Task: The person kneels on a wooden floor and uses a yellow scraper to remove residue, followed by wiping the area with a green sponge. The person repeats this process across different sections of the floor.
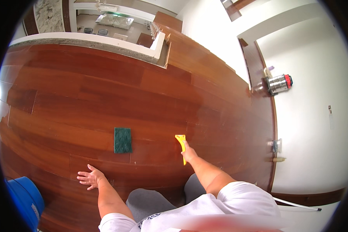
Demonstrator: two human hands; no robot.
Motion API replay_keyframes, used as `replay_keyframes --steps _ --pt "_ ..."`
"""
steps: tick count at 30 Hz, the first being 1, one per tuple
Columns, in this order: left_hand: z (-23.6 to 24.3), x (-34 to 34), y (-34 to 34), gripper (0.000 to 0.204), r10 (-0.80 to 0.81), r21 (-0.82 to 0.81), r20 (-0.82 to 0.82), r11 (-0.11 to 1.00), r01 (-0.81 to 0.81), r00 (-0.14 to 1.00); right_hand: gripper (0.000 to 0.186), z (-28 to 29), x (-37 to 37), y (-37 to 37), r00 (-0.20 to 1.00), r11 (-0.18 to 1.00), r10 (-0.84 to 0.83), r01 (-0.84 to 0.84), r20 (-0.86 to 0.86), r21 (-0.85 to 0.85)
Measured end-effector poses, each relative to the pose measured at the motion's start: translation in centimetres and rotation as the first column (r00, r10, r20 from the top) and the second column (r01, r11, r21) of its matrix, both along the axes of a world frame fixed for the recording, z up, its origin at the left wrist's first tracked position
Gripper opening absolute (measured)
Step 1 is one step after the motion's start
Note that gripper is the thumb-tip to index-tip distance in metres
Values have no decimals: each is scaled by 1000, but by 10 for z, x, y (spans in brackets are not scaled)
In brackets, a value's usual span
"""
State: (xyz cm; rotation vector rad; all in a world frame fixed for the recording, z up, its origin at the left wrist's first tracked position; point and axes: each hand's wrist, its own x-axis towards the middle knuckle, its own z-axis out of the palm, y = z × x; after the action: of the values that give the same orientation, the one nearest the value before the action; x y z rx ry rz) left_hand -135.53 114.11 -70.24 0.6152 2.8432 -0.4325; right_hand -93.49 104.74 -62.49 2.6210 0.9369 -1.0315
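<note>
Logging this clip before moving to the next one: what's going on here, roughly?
A person kneels on a dark wooden floor. The right hand grips a yellow scraper with its blade end pressed to the boards. The left hand lies flat on the floor, fingers spread, holding nothing. A green scouring pad lies on the boards between and ahead of the hands, untouched. A blue bucket stands at the left, and a metal vacuum canister sits by the far wall.

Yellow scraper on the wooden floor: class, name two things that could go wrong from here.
1. The right hand presses the yellow scraper blade-first on the wooden floor; tilted steeply, it might gouge the boards.
2. The left hand lies flat, bearing weight; it could slip on the glossy boards.
</note>
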Motion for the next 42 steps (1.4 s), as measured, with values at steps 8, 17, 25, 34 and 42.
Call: replay_keyframes --steps 8,17,25,34,42 --pt "7 -2 -1 69 -2 27 55 1000 1 998 73 13 -51 26 972 979 -197 202 -126 26" --pt "10 -2 -1 69 -11 23 70 1000 9 997 75 6 -61 42 960 977 -213 204 -181 -67" --pt "11 -2 -1 69 -8 29 79 1000 5 997 76 1 -57 44 961 982 -185 176 -203 -62" --pt "10 -1 0 68 -5 27 60 1000 3 998 77 3 -56 46 966 987 -152 138 -207 -81" --pt "8 -1 -1 69 -7 45 59 999 5 998 76 3 -54 45 970 988 -152 141 -190 -69"
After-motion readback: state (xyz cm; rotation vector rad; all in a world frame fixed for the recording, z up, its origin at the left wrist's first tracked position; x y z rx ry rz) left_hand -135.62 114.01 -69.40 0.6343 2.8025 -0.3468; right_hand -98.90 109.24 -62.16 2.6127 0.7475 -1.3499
